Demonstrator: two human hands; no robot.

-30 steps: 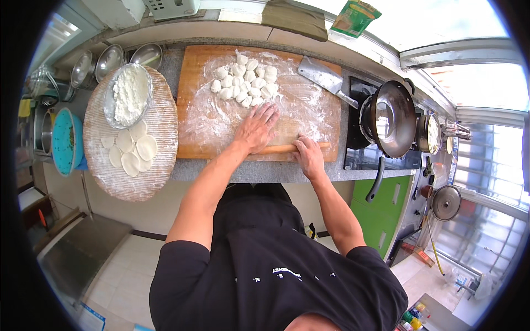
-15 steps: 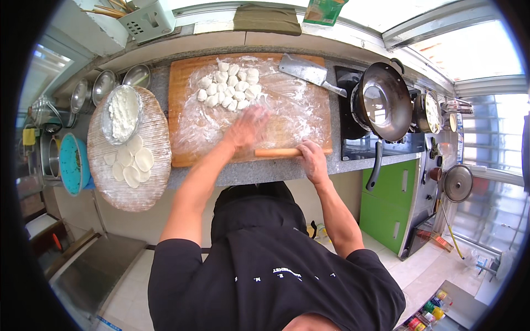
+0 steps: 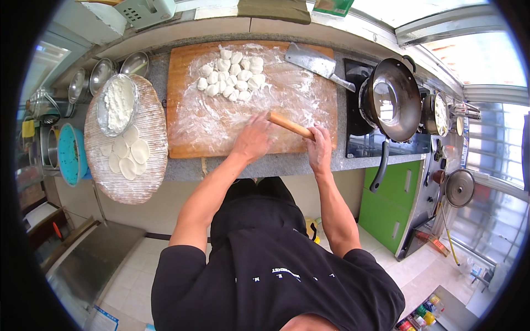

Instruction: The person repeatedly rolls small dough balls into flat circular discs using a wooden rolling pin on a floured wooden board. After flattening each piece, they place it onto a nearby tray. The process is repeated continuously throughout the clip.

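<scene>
In my right hand (image 3: 319,148) is one end of a wooden rolling pin (image 3: 292,126), slanting up and left with its far end near my left fingers. My left hand (image 3: 254,139) lies palm down at the near part of the floured wooden board (image 3: 193,140), fingers stretched forward; whatever is under it is hidden. Beyond my hands, several small white dough pieces (image 3: 234,74) are clustered on the board. Flat round dough wrappers (image 3: 131,154) overlap on a floured round board (image 3: 132,190) to the left.
A bowl of flour (image 3: 118,105) stands on the round board. A cleaver (image 3: 312,59) lies at the board's far right, its handle toward the stove. On the stove sits a wok (image 3: 393,102), its handle pointing toward me. A turquoise basin (image 3: 72,154) is far left.
The rolling pin has swung from level to slanting, its left end lifted away from me. My left hand has come down nearer the board's front edge, beside the pin. The view has shifted slightly.
</scene>
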